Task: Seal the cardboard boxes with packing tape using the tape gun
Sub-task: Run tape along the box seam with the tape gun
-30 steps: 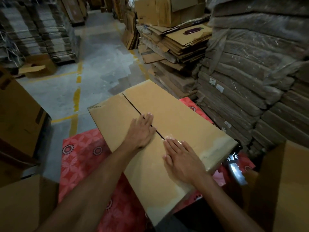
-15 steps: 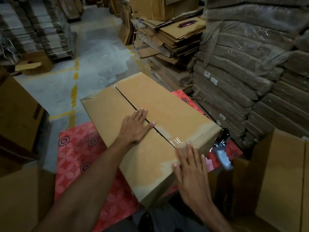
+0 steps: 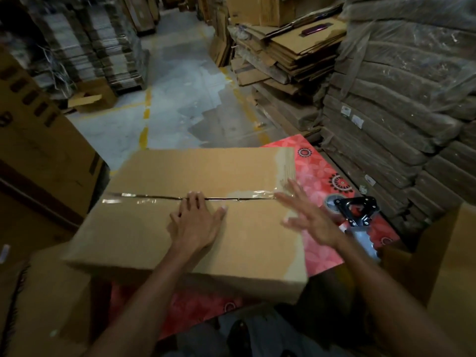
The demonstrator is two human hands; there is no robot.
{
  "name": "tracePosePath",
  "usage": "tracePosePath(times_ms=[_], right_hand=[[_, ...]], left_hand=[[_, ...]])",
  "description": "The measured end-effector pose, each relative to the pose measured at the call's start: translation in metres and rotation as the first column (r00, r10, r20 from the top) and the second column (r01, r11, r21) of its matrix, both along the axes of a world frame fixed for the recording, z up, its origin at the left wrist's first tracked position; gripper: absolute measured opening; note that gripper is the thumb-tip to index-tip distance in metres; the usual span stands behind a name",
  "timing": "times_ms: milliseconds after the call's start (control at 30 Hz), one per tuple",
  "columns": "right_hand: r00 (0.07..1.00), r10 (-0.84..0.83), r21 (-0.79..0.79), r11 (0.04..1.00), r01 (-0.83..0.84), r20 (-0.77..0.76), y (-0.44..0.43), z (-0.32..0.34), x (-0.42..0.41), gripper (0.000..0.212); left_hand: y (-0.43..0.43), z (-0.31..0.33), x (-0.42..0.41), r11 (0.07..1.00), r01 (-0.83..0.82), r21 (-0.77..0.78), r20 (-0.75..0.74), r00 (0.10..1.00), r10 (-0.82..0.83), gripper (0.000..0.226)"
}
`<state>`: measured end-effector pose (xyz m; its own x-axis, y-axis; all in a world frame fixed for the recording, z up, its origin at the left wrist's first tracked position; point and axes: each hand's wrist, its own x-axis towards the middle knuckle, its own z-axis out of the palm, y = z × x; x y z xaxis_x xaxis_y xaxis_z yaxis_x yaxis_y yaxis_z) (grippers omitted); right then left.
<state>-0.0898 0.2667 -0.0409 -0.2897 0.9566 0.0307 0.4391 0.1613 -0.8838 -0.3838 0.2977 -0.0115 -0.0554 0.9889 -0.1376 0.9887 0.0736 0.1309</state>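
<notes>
1. The left hand's [image 3: 195,225] fingers [image 3: 192,199] lay straight and flat on the cardboard box [image 3: 195,168], their tips at the centre seam [image 3: 224,198]. They gripped nothing.
2. The right hand's [image 3: 311,220] fingers [image 3: 286,199] were spread, straight and motion-blurred over the box's right end, holding nothing. Whether they touched the box could not be told.
3. Clear packing tape [image 3: 257,194] glinted along the seam, but a dark gap showed through the middle. The likely risk was that the flaps would part if the left palm eased off, leaving the tape wrinkled or bridging the gap rather than bonded.
4. A hasty swipe by the right hand could crease or lift the tape at the right end. The box might also skid on the red patterned mat [image 3: 316,171] under a sideways push.
5. The box sat at mid-frame on the mat. Its long axis ran left to right across the picture, and the seam followed it.
6. The tape gun [image 3: 356,211] lay unheld on the mat, just right of the box. Its long axis ran from upper left to lower right, with the black roll end nearer the box and the pale handle pointing toward the frame's lower right.
</notes>
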Motion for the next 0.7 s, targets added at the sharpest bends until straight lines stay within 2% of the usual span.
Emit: tracePosePath(times_ms=[33, 100, 200, 233, 267, 333, 400, 433, 467, 500, 533, 600, 633, 700], right_hand=[[0.999, 0.003, 0.014, 1.0, -0.004, 0.052, 0.016, 0.009, 0.011, 0.069], [0.974, -0.093, 0.052, 0.995, 0.084, 0.208, 0.042, 0.025, 0.024, 0.068], [0.809, -0.318, 0.198, 0.947, 0.252, 0.494, 0.047, 0.034, 0.011, 0.058], [0.769, -0.366, 0.221, 0.93, 0.293, 0.524, 0.038, 0.033, 0.002, 0.056], [0.768, -0.376, 0.212, 0.927, 0.311, 0.518, 0.025, 0.03, -0.005, 0.054], [0.832, -0.359, 0.172, 0.933, 0.315, 0.424, -0.002, 0.019, -0.007, 0.048], [0.87, -0.463, 0.069, 0.886, 0.458, 0.168, -0.026, 0.018, 0.003, 0.036], [0.813, -0.578, 0.011, 0.815, 0.579, 0.068, -0.033, 0.012, 0.017, 0.03], [0.718, -0.694, -0.047, 0.717, 0.696, 0.048, -0.036, 0.001, 0.034, 0.026], [0.626, -0.769, -0.082, 0.621, 0.78, 0.13, -0.037, -0.014, 0.054, 0.026], [0.569, -0.783, -0.091, 0.566, 0.819, 0.25, -0.037, -0.033, 0.076, 0.033], [0.544, -0.681, -0.13, 0.56, 0.818, 0.49, -0.033, -0.075, 0.112, 0.06], [0.538, -0.63, -0.157, 0.556, 0.816, 0.56, -0.03, -0.092, 0.123, 0.067], [0.543, -0.582, -0.233, 0.523, 0.82, 0.606, -0.026, -0.107, 0.127, 0.066]], left_hand=[[-0.009, 0.0, 0.006, 1.0, -0.015, -0.018, 0.011, 1.0, 0.015, 0.09], [-0.02, -0.003, 0.022, 1.0, 0.009, -0.025, -0.004, 1.0, -0.009, 0.085], [-0.015, -0.008, 0.048, 0.975, 0.205, 0.085, -0.049, 0.978, -0.201, 0.071], [-0.01, -0.008, 0.057, 0.951, 0.293, 0.097, -0.042, 0.956, -0.29, 0.068], [-0.003, -0.008, 0.065, 0.921, 0.379, 0.092, -0.037, 0.925, -0.378, 0.066], [0.01, -0.008, 0.082, 0.853, 0.519, 0.058, -0.026, 0.854, -0.519, 0.066], [0.023, -0.007, 0.096, 0.809, 0.587, 0.036, -0.009, 0.809, -0.587, 0.069], [0.029, -0.008, 0.102, 0.798, 0.602, 0.034, -0.008, 0.799, -0.602, 0.072], [0.034, -0.01, 0.108, 0.793, 0.608, 0.034, -0.008, 0.794, -0.608, 0.074], [0.038, -0.01, 0.112, 0.792, 0.61, 0.037, -0.006, 0.793, -0.61, 0.076], [0.041, -0.012, 0.116, 0.792, 0.609, 0.043, -0.003, 0.793, -0.609, 0.078], [0.045, -0.014, 0.121, 0.786, 0.614, 0.066, -0.009, 0.788, -0.615, 0.079], [0.047, -0.015, 0.123, 0.777, 0.625, 0.078, -0.012, 0.78, -0.626, 0.079], [0.054, -0.017, 0.127, 0.748, 0.657, 0.097, -0.017, 0.752, -0.659, 0.079]])
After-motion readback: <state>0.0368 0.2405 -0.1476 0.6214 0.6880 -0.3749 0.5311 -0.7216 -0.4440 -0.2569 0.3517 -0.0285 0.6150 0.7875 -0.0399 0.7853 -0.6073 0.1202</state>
